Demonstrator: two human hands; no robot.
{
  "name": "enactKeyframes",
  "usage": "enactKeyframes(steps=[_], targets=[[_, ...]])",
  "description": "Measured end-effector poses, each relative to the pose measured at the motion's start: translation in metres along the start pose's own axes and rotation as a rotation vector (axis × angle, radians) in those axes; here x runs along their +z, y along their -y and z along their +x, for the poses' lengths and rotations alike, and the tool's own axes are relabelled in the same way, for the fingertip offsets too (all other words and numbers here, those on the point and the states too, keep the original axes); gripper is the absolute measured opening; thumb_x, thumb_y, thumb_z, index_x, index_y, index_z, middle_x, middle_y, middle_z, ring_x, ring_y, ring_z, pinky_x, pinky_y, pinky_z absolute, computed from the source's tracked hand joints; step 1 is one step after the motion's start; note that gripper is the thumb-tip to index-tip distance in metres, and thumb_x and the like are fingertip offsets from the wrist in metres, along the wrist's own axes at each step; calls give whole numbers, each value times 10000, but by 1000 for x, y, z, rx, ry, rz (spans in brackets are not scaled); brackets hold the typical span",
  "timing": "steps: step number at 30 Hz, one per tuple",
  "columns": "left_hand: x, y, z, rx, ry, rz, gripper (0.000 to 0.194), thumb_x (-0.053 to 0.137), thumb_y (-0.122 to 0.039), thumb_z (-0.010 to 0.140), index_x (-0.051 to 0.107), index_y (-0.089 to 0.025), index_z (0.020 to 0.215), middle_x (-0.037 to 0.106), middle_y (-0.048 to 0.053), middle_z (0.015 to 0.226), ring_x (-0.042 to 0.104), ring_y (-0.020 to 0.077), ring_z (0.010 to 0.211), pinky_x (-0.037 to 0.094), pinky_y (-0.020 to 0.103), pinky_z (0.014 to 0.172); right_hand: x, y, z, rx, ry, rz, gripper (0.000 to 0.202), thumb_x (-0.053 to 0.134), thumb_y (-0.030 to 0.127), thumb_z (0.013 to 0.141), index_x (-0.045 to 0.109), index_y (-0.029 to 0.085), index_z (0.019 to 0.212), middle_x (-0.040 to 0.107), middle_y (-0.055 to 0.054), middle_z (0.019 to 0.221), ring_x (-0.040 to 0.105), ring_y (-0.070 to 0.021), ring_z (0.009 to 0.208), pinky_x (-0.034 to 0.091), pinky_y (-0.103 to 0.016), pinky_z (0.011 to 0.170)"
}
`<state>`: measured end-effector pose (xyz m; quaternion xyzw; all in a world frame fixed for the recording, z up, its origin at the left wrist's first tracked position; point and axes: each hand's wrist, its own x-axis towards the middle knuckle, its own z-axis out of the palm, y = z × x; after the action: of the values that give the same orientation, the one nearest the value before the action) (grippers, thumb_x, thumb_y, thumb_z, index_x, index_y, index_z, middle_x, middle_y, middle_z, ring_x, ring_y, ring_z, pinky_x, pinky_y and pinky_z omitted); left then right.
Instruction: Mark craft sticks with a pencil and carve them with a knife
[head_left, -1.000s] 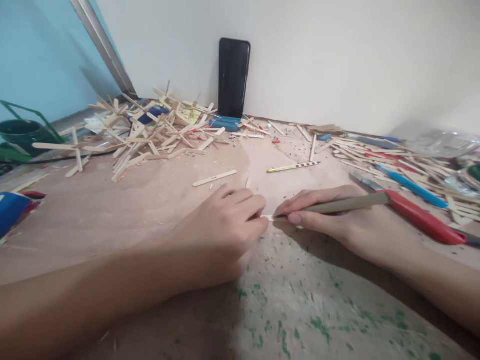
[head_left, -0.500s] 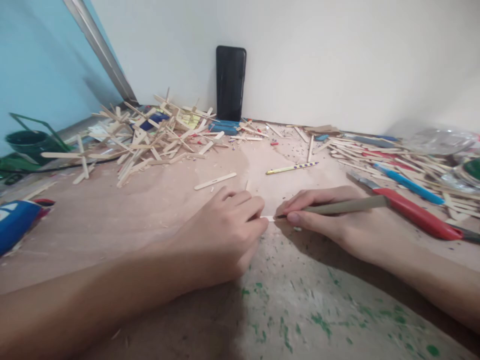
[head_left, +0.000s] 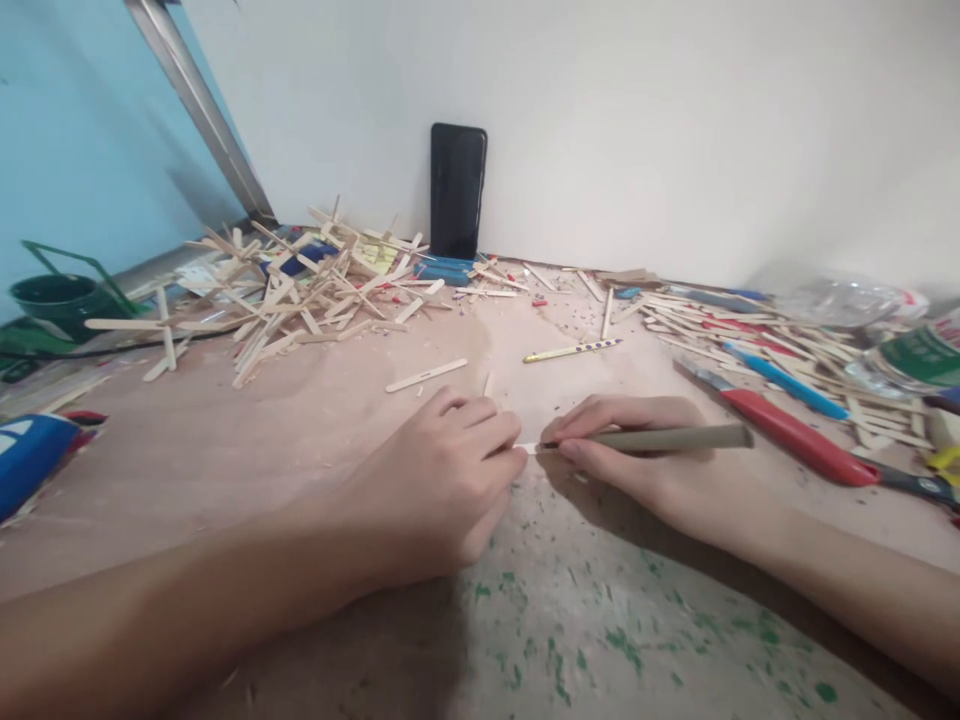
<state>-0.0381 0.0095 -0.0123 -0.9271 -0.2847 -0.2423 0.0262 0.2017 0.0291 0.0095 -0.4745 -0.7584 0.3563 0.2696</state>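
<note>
My left hand (head_left: 446,485) is closed, fingertips pinching a short pale wooden craft stick (head_left: 529,449) against the table. Most of the stick is hidden under the fingers. In my right hand (head_left: 660,465) is a slim olive-grey cutter-like tool (head_left: 679,437), held like a pen. Its dark tip meets the stick's right end, and its exact kind is hard to make out. Beyond my left hand lies a craft stick with a slot in its middle (head_left: 426,375). A gold pencil with dark spots (head_left: 574,350) lies farther back.
A heap of crossed craft sticks (head_left: 307,290) spreads at the back left. A black phone (head_left: 457,190) leans on the wall. Right of my hand lie a red-handled knife (head_left: 799,435), a blue pen (head_left: 787,380) and loose sticks (head_left: 690,318). A blue object (head_left: 34,455) sits far left.
The camera view has tilted up and shifted slightly, so the table's things appear lower and more to the left. Both hands keep their grips, the tool tip still at the stick.
</note>
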Motion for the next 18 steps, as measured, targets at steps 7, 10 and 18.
enactKeyframes(steps=[7,10,18], targets=[[4,-2,-3,25,-71,13,290,488,-86,968,776,-115,994,665,61,856,575,233,833,405,408,801,-7,7,3,63,97,46,148,713,297,906,827,203,890,819,-65,985,767,-218,899,597,-277,705],[4,-1,-4,15,-61,35,267,514,-98,964,777,-134,980,693,58,875,587,235,843,416,418,824,-12,12,8,167,135,47,137,757,330,889,833,216,883,823,-56,1015,769,-246,957,607,-287,716],[0,2,-3,-8,-17,124,213,582,-121,954,789,-140,1002,756,55,940,665,255,909,432,440,825,-10,13,9,152,137,41,132,755,328,884,844,236,851,826,-46,990,775,-235,896,599,-266,643]])
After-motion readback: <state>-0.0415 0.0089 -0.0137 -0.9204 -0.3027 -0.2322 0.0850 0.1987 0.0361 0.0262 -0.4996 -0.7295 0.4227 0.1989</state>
